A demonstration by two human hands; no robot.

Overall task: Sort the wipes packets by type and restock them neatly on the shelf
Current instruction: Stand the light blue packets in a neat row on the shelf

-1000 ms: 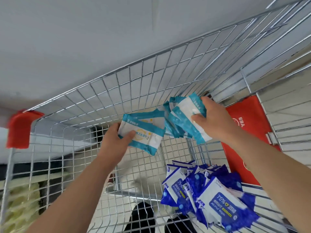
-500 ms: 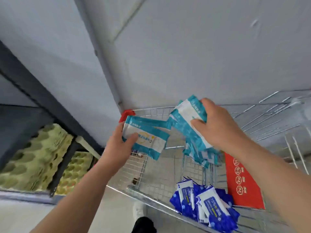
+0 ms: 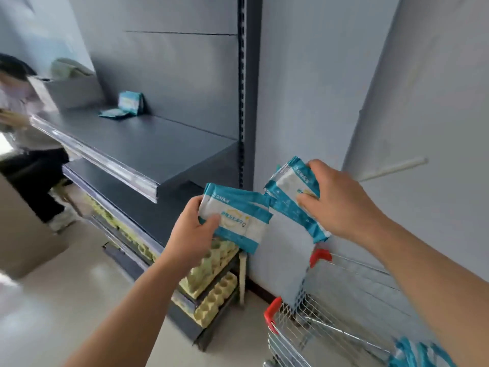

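Observation:
My left hand (image 3: 191, 230) grips a small stack of teal-and-white wipes packets (image 3: 235, 218) in mid-air, below and right of the dark grey shelf (image 3: 148, 149). My right hand (image 3: 341, 201) holds a second bunch of the same teal wipes packets (image 3: 287, 193), some hanging down under my palm. At the back of the shelf, a few teal packets (image 3: 131, 102) stand upright and others lie flat (image 3: 113, 113) in front of them. The wire cart (image 3: 317, 324) is at the lower right, with more teal packets (image 3: 420, 353) showing at its bottom edge.
Yellow-green egg trays (image 3: 214, 295) fill the lowest shelves. A second, lower shelf (image 3: 127, 200) sits under the top one. Another person (image 3: 23, 123) stands at the far left by the shelf end. A grey wall (image 3: 370, 102) rises behind the cart.
My view has swung up and left from the cart to the shelving. Both hands have carried their teal packets away from the cart toward the shelf; the blue packets have dropped out of view.

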